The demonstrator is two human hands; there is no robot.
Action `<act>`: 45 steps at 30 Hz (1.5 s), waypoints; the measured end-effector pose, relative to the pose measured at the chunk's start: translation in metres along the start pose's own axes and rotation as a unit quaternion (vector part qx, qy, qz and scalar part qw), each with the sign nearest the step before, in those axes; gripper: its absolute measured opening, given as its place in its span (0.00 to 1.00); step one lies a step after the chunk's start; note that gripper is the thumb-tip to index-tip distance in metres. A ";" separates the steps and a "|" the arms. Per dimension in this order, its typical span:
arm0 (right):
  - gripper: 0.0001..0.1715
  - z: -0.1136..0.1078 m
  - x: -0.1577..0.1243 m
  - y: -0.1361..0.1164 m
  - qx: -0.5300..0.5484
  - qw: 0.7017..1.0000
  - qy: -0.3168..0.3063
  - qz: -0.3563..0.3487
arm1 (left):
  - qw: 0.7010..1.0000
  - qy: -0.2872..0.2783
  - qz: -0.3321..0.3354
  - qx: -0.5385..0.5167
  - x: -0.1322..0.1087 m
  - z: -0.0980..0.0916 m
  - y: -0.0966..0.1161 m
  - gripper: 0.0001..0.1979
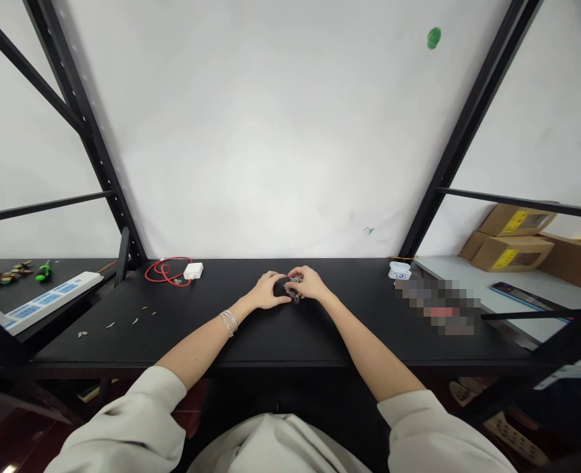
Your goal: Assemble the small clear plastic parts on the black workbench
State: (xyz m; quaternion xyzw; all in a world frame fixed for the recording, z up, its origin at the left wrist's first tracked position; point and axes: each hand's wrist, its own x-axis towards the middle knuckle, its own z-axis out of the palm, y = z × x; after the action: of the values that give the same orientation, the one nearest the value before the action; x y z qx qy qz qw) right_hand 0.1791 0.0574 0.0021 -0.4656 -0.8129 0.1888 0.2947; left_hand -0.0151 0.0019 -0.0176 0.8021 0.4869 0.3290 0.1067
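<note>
pinching a strand of dark beads (294, 289) at the middle of the black bench (349, 341), the hands sit together, the left hand (269, 290) and right hand (310, 282) meeting at the fingertips. the right fingers (297, 279) close on the beads, while the left curls over a dark rounded lump (281, 286) just beside them; exactly how the strand and lump join is too small to tell. silver bangles (229, 322) circle the left wrist, and cream sleeves (165, 407) cover both forearms further back.

left of the strand lie a few pale seed-like bits (117, 322), then a coiled red cable (167, 270) running into a white charger (193, 270). further left sit a white power strip with blue panels (48, 302), a small green-handled item (43, 271) and a cluster of brassy pieces (4, 276).

right of the strand stand a small white round device (399, 270) and a pixelated, unreadable patch (438, 307). further right, a phone (526, 295) lies on a pale shelf (467, 276), with cardboard boxes with yellow labels (511, 243) stacked beyond it.
</note>
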 end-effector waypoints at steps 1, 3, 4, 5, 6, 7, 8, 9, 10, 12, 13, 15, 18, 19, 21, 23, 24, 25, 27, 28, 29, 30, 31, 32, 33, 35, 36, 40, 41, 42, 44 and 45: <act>0.20 0.002 0.001 0.001 -0.022 0.999 0.018 0.016 | 1.000 -0.010 -0.004 0.008 -0.001 0.001 0.001 0.42; 0.26 0.007 0.002 0.002 -0.037 0.998 0.019 0.052 | 0.999 -0.022 -0.017 0.024 -0.003 0.003 0.004 0.50; 0.28 0.011 0.002 0.001 -0.036 0.998 -0.001 0.060 | 0.999 -0.023 -0.024 0.030 -0.003 0.004 0.004 0.52; 0.29 0.016 0.002 -0.001 -0.032 0.997 -0.026 0.062 | 0.999 -0.024 -0.029 0.035 -0.004 0.005 0.004 0.54; 0.30 0.020 0.001 -0.004 -0.028 0.997 -0.041 0.062 | 0.999 -0.023 -0.032 0.037 -0.003 0.007 0.004 0.56; 0.31 0.024 -0.001 -0.008 -0.019 0.997 -0.050 0.049 | 0.999 -0.022 -0.033 0.036 -0.003 0.009 0.003 0.57; 0.32 0.027 -0.003 -0.012 -0.003 0.998 -0.055 0.035 | 0.999 -0.018 -0.032 0.033 -0.002 0.010 0.002 0.57; 0.32 0.030 -0.005 -0.016 0.016 0.998 -0.065 0.019 | 0.999 -0.014 -0.028 0.028 -0.002 0.012 0.000 0.57; 0.31 0.032 -0.008 -0.020 0.033 0.996 -0.079 0.003 | 0.999 -0.009 -0.023 0.022 -0.001 0.013 -0.001 0.56; 0.32 0.033 -0.012 -0.027 0.055 0.993 -0.104 -0.009 | 1.000 -0.003 -0.018 0.018 0.000 0.013 -0.003 0.54; 0.33 0.033 -0.013 -0.029 0.069 0.991 -0.113 -0.011 | 1.000 -0.007 -0.019 0.020 0.001 0.013 -0.003 0.54; 0.33 0.030 -0.014 -0.029 0.088 0.989 -0.122 -0.016 | 0.999 -0.024 -0.026 0.032 0.001 0.011 -0.001 0.53; 0.30 0.019 -0.011 -0.023 0.104 0.984 -0.144 -0.027 | 0.997 -0.048 -0.030 0.050 0.000 0.007 0.004 0.50; 0.28 0.015 -0.010 -0.021 0.112 0.980 -0.158 -0.050 | 0.997 -0.051 -0.030 0.051 0.000 0.005 0.006 0.48; 0.24 0.005 -0.008 -0.015 0.115 0.971 -0.188 -0.091 | 0.997 -0.056 -0.023 0.050 0.000 0.003 0.008 0.43; 0.22 -0.004 -0.008 -0.010 0.114 0.966 -0.209 -0.105 | 0.997 -0.061 -0.010 0.048 0.001 0.001 0.008 0.38; 0.22 -0.007 -0.008 -0.008 0.112 0.965 -0.212 -0.107 | 0.997 -0.064 -0.004 0.046 0.001 0.000 0.007 0.36; 0.23 -0.008 -0.008 -0.007 0.107 0.965 -0.213 -0.109 | 0.997 -0.067 0.000 0.042 0.001 -0.001 0.006 0.35; 0.24 -0.009 -0.008 -0.004 0.091 0.968 -0.210 -0.107 | 0.997 -0.073 0.002 0.031 0.001 -0.002 0.004 0.34; 0.25 -0.008 -0.008 -0.003 0.082 0.969 -0.209 -0.105 | 0.997 -0.076 0.003 0.025 0.002 -0.003 0.002 0.33; 0.26 -0.007 -0.007 -0.002 0.074 0.970 -0.209 -0.104 | 0.997 -0.078 0.005 0.020 0.002 -0.003 0.001 0.32; 0.27 -0.006 -0.007 -0.001 0.068 0.970 -0.209 -0.105 | 0.997 -0.079 0.007 0.016 0.002 -0.004 0.000 0.31; 0.28 -0.006 -0.006 0.000 0.065 0.969 -0.211 -0.107 | 0.997 -0.079 0.010 0.013 0.002 -0.004 0.000 0.31; 0.29 -0.005 -0.006 0.001 0.063 0.969 -0.214 -0.110 | 0.997 -0.080 0.011 0.012 0.002 -0.005 -0.001 0.31; 0.30 -0.005 -0.005 0.002 0.063 0.968 -0.217 -0.113 | 0.997 -0.082 0.012 0.011 0.002 -0.006 -0.002 0.31; 0.30 -0.005 -0.005 0.003 0.064 0.966 -0.221 -0.116 | 0.996 -0.086 0.013 0.007 0.002 -0.007 -0.003 0.32; 0.31 -0.005 -0.005 0.003 0.063 0.966 -0.222 -0.115 | 0.996 -0.089 0.014 0.003 0.002 -0.007 -0.004 0.32; 0.32 -0.006 -0.005 0.004 0.062 0.967 -0.223 -0.106 | 0.995 -0.098 0.020 -0.011 0.002 -0.008 -0.009 0.33; 0.32 -0.006 -0.005 0.004 0.062 0.967 -0.223 -0.106 | 0.995 -0.098 0.020 -0.011 0.003 -0.008 -0.010 0.34; 0.32 -0.005 -0.005 0.004 0.063 0.967 -0.223 -0.109 | 0.995 -0.098 0.019 -0.011 0.003 -0.008 -0.011 0.34; 0.31 -0.005 -0.005 0.004 0.062 0.966 -0.223 -0.117 | 0.995 -0.095 0.023 -0.010 0.003 -0.007 -0.013 0.34; 0.31 -0.005 -0.005 0.004 0.061 0.965 -0.222 -0.121 | 0.995 -0.094 0.026 -0.011 0.004 -0.007 -0.013 0.33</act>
State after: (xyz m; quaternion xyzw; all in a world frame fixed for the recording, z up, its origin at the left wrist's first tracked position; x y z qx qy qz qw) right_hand 0.1872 0.0553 0.0023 -0.2912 -0.8954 0.2993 0.1548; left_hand -0.0275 0.0103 -0.0170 0.8406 0.4503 0.2598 0.1520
